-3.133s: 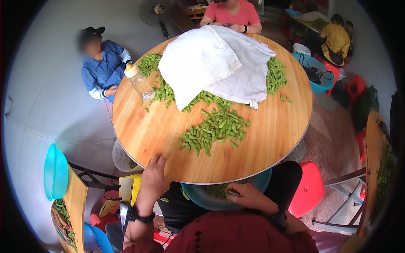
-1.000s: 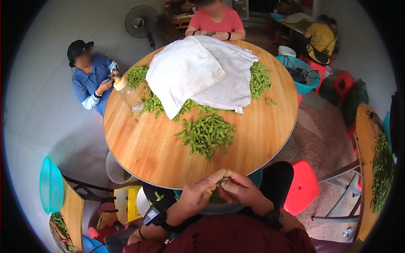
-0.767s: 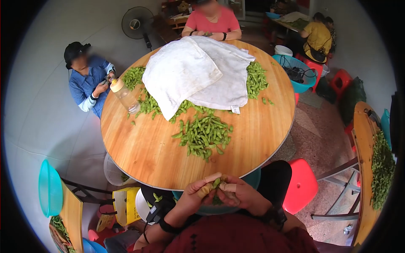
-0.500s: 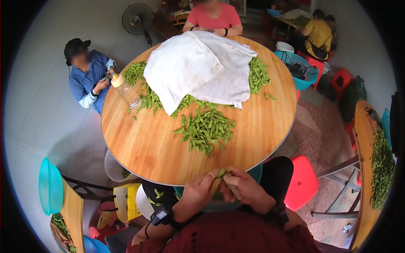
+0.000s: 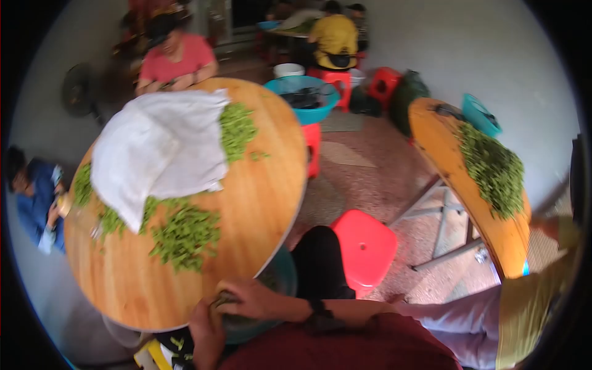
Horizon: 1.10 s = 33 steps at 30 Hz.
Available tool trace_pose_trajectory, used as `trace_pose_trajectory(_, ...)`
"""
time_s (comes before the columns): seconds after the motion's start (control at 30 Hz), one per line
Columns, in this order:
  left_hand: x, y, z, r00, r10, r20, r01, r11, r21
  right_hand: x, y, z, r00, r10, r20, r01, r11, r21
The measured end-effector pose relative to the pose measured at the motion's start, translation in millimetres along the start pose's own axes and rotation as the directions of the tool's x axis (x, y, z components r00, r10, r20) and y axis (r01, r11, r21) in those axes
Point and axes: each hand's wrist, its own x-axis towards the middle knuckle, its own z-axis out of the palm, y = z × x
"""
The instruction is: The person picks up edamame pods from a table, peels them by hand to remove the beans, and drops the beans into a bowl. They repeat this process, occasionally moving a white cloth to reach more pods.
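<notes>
Near the round table's front edge, my left hand (image 5: pixel 206 330) and my right hand (image 5: pixel 251 299) meet with fingers closed. Between their fingertips shows a small greenish soybean pod (image 5: pixel 223 299), blurred; my left fingers grip it. What my right fingers pinch is hard to make out. Beneath the hands, a teal basin (image 5: pixel 285 274) sits at my lap, partly hidden by my arm. A loose pile of green soybean pods (image 5: pixel 187 236) lies on the wooden round table (image 5: pixel 246 203). Behind it, a white cloth (image 5: pixel 157 139) covers part of more pods.
A red stool (image 5: pixel 365 250) stands to my right, before a folding table (image 5: pixel 441 166) heaped with green pods (image 5: pixel 490 169). Someone in yellow-green sleeves (image 5: pixel 533 314) is close on my right. Other people sit around. A blue basin (image 5: pixel 302 98) stands beyond the table.
My view has swung to the right, so the round table and people have shifted left in it. A person at my right has come into view. My hands remain together.
</notes>
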Motion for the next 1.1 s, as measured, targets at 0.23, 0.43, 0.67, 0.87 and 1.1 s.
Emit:
trace_pose_trajectory(0.23,5,44,-18,0.976,-0.115,0.187,0.088,0.985,0.149,-1,1,14,0.991,-0.134,-0.021,0.132,0.987,-0.090)
trace_pose_trajectory(0.43,9,61,-19,0.965,-0.174,0.196,0.148,0.979,0.138,0,4,22,0.989,-0.111,-0.094,0.106,0.992,-0.063)
trace_pose_trajectory(0.67,-1,45,-29,0.919,-0.269,0.288,0.285,0.958,-0.014,-2,26,21,0.968,-0.242,0.072,0.250,0.960,-0.127)
trace_pose_trajectory(0.87,-25,46,-44,0.950,-0.232,0.209,0.212,0.971,0.112,-9,0,27,0.944,-0.194,0.268,0.191,0.981,0.036)
trace_pose_trajectory(1.1,-34,42,-45,0.921,-0.363,0.140,0.363,0.931,0.027,2,-14,27,0.945,-0.060,0.320,0.011,0.988,0.155)
